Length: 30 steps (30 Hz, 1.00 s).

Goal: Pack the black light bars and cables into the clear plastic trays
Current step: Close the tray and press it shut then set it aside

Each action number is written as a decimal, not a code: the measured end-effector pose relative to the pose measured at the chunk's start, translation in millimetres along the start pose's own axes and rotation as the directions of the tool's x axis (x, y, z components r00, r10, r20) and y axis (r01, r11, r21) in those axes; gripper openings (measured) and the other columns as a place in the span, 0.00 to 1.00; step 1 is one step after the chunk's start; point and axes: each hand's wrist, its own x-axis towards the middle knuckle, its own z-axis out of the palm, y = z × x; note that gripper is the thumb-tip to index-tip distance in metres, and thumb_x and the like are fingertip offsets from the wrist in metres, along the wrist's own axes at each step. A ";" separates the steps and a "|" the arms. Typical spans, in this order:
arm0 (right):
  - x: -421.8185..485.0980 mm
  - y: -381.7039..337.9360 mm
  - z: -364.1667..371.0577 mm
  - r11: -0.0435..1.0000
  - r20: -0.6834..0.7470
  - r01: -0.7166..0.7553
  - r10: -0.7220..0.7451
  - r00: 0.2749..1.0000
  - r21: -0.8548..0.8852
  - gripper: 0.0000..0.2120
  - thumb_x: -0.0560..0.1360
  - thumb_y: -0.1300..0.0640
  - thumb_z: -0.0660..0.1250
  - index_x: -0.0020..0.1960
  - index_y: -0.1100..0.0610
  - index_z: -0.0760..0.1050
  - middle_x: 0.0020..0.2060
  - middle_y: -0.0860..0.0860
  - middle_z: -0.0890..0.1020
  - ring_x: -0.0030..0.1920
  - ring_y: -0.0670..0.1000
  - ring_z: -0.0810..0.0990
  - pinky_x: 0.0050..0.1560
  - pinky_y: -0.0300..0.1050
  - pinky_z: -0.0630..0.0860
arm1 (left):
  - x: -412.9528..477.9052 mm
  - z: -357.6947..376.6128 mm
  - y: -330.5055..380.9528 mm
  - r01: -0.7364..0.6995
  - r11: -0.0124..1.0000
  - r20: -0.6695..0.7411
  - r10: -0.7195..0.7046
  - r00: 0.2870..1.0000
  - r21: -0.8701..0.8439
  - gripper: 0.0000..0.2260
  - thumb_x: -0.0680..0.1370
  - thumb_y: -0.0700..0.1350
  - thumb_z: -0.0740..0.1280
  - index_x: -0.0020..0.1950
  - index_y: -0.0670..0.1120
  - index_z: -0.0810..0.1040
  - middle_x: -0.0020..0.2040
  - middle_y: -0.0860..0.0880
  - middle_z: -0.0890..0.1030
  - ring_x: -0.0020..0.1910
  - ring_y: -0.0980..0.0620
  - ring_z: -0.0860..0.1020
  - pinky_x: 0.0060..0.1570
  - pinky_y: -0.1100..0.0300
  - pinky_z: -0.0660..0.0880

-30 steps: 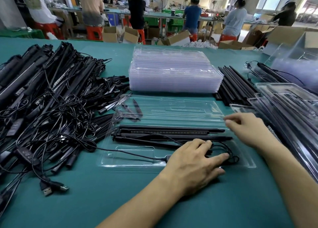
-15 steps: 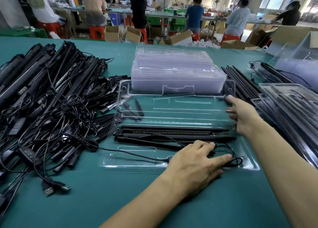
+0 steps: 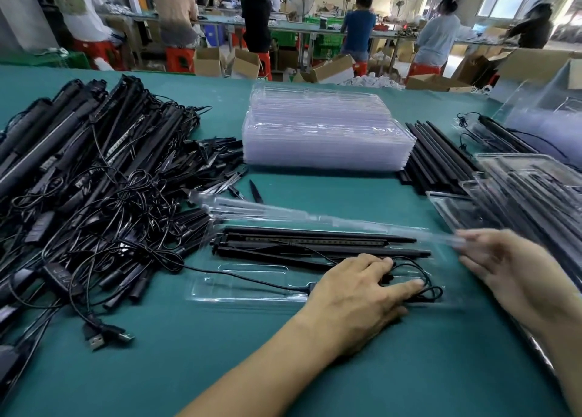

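Teal and matte, the surface (image 3: 315, 369) lies under all of it. Just in front of us is a tray (image 3: 252, 286) of thin, glossy clear plastic, moulded into long shallow pockets with rounded corners. In its far pocket sit the light bars (image 3: 315, 243): slim, straight and matte black, lying side by side along the tray's length, one showing a pale dotted strip down its face. A thin black cable (image 3: 428, 293) runs from them into the near right pocket, where it curls in loose loops. Our left hand (image 3: 356, 290) lies flat on those loops, fingers straight and spread, pressing them down without grasping. A clear lid (image 3: 283, 211), ribbed like the tray, hangs tilted low above the bars, smeared by blur. Our right hand (image 3: 504, 265) meets its right edge with fingers extended; the blur keeps us from telling whether it pinches the plastic or only touches it.

Behind the tray rises a neat stack (image 3: 327, 133) of clear trays, milky where the layers add up. To the left sprawls a heap (image 3: 94, 180) of black bars tangled with wiry cables, a USB plug (image 3: 97, 341) poking out at its near edge. Right of the stack lie plain black strips (image 3: 434, 161), and further right, overlapping packs (image 3: 529, 189) of clear plastic with dark bars inside.
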 end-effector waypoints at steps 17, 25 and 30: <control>-33.3 41.4 10.9 0.548 0.129 0.330 -0.373 0.919 -0.768 0.10 0.77 0.63 0.67 0.55 0.53 0.83 0.51 0.48 0.80 0.54 0.47 0.76 0.58 0.38 0.65 | -18.0 0.4 5.6 -0.199 0.976 -0.190 0.213 0.958 0.091 0.09 0.80 0.37 0.62 0.50 0.43 0.83 0.48 0.46 0.85 0.56 0.47 0.83 0.52 0.52 0.81; -36.4 40.0 16.5 0.484 0.120 0.303 -0.374 0.920 -0.821 0.09 0.77 0.62 0.68 0.55 0.56 0.83 0.51 0.51 0.81 0.54 0.50 0.77 0.55 0.36 0.65 | -26.8 -15.6 11.5 -0.231 0.904 -0.474 0.391 0.789 0.360 0.09 0.74 0.38 0.67 0.37 0.50 0.80 0.36 0.53 0.77 0.36 0.52 0.76 0.32 0.58 0.70; -41.0 35.4 19.5 0.503 0.014 0.188 -0.329 0.944 -0.844 0.13 0.77 0.56 0.68 0.61 0.54 0.80 0.40 0.53 0.80 0.43 0.55 0.78 0.45 0.45 0.66 | -32.8 -15.5 -7.1 0.037 0.958 -0.232 0.031 0.972 0.283 0.14 0.77 0.53 0.61 0.54 0.50 0.83 0.48 0.52 0.83 0.49 0.49 0.82 0.47 0.55 0.79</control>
